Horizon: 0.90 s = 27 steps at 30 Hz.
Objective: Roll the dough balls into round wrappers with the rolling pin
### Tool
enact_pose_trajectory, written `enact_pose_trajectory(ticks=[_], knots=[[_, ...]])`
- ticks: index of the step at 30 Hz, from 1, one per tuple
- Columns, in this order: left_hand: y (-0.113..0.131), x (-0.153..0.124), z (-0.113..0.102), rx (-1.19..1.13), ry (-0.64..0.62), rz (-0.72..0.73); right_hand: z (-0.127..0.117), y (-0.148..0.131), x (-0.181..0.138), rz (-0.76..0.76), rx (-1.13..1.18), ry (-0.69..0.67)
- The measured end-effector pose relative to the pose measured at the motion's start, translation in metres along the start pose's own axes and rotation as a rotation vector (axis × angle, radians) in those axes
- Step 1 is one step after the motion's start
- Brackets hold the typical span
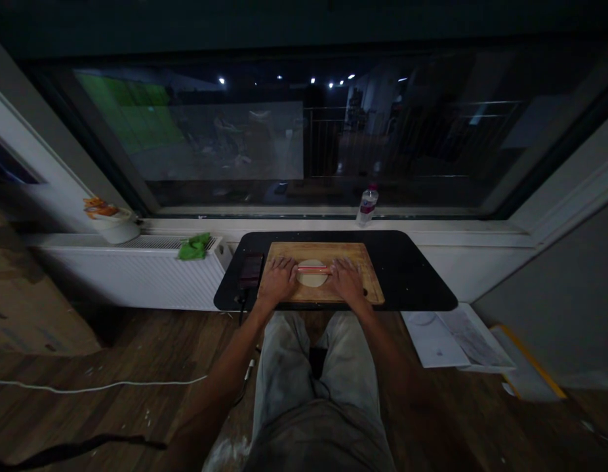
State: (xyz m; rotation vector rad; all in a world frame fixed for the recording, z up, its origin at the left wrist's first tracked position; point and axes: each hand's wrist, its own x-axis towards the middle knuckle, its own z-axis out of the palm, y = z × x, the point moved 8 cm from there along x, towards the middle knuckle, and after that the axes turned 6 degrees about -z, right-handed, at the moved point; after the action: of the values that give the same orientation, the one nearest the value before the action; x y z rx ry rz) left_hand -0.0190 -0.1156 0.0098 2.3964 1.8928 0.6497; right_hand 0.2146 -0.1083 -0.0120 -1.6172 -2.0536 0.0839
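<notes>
A wooden board [367,278] lies on a small black table [412,275]. On the board rests a round, flat piece of pale dough [312,278]. Across the dough lies a thin reddish rolling pin [312,269]. My left hand [278,280] presses flat on the pin's left end with fingers stretched out. My right hand [347,279] lies flat on the pin's right end in the same way. Both palms face down on the board.
A dark phone-like object [250,269] sits on the table's left side. A water bottle [367,204] stands on the window sill behind. A green cloth [195,246] and a white bowl [115,226] rest on the radiator. Papers [451,337] lie on the floor at right.
</notes>
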Motion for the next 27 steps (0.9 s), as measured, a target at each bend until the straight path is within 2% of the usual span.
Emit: enact_pose_trajectory(ticks=[11,27], knots=[[0.001,-0.037,-0.007,-0.060,0.019,-0.020,-0.012,-0.006,-0.038,-0.015,0.038,0.050],[0.010,-0.058,-0.028,-0.007,0.135,-0.011,-0.026,-0.016,-0.046,-0.074,0.044,0.067]])
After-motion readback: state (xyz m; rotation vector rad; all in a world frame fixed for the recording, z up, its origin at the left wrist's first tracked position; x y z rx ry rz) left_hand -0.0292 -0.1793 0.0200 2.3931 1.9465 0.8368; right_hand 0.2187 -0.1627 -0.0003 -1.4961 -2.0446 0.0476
